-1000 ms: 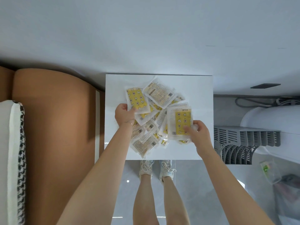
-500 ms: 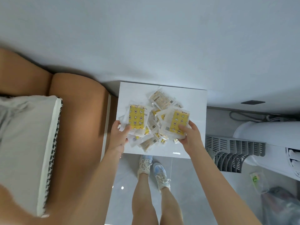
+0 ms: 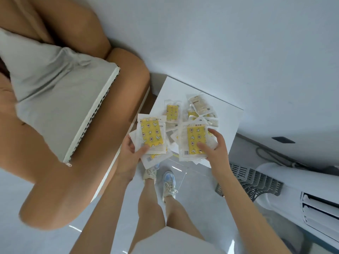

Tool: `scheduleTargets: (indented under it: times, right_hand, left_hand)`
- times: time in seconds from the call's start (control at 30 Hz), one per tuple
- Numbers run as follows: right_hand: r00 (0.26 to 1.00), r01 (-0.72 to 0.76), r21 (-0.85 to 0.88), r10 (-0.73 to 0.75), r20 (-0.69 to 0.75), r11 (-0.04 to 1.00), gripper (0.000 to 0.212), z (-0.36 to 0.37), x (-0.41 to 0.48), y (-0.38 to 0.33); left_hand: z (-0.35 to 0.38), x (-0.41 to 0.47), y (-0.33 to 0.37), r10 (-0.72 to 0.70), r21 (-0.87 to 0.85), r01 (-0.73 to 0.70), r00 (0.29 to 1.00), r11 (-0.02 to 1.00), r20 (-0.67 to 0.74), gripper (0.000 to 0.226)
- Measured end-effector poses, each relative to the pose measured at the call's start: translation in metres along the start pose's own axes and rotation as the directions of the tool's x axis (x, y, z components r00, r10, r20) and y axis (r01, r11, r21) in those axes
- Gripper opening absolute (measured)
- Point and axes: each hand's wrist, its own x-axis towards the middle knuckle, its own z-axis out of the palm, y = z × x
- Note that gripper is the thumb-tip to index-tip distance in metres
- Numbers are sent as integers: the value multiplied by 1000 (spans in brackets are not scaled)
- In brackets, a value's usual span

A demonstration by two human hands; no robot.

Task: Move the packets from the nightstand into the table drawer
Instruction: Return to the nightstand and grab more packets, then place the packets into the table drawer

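My left hand [image 3: 130,151] grips a stack of clear packets with yellow patterned inserts [image 3: 151,135], lifted off the front left edge of the white nightstand [image 3: 231,114]. My right hand [image 3: 214,147] holds a second stack of the same packets [image 3: 194,142] over the nightstand's front edge. Several more packets [image 3: 198,108] lie loose on the nightstand top behind both hands. No table drawer is in view.
A tan upholstered bed frame [image 3: 60,178] with a grey pillow [image 3: 60,92] fills the left. A white appliance with a grey grille [image 3: 256,182] stands at the right, cables behind it. My legs and sneakers [image 3: 167,186] are on the grey floor below.
Both hands have gathered packets and lifted them toward me, off the nightstand's front edge. The view has swung left and tilted, showing more of the bed and pillow.
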Motion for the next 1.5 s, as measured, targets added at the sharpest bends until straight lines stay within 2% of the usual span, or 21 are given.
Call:
scheduleTargets:
  times: [0.1,0.33,0.67,0.8,0.97,1.1,1.17,1.37,1.5]
  right_hand:
    - [996,34,-42,-30,89,999,55,26,-20,-8]
    - [947,128,-88,-95,308,988,52,117,-68,-13]
    - [801,329,-251,-128,585,910,48,295,-185,13]
    - [754,334,-270,-85,651,903,46,376,-245,46]
    - [689,163,-285,98,718,944,47,469,-329,104]
    - [635,78,-337,214,742,938,64,535,-384,145]
    - [613,93,-367,237,754,926,66,563,-407,159]
    - [538,218,-414,245,806,884,49,623,-451,178]
    - [533,273,-450,255,807,850,49,671,-461,190]
  left_hand:
    - [-34,-29,1,18,-75,-23,997,997,-72,51]
    - [-135,-88,-5,51,-240,-119,960,963,-274,47]
    - [-324,-192,-21,79,-358,-295,856,886,-510,41]
    - [-420,-244,-37,21,-403,-311,813,861,-582,38]
    - [-527,-307,-63,-15,-417,-343,757,842,-653,38]
    - [-586,-345,-85,-68,-455,-386,698,802,-713,39]
    - [-608,-359,-94,-100,-480,-412,670,774,-736,41]
    - [-658,-381,-118,-180,-551,-501,610,667,-772,40]
    - [-686,-383,-124,-241,-576,-557,560,598,-793,35]
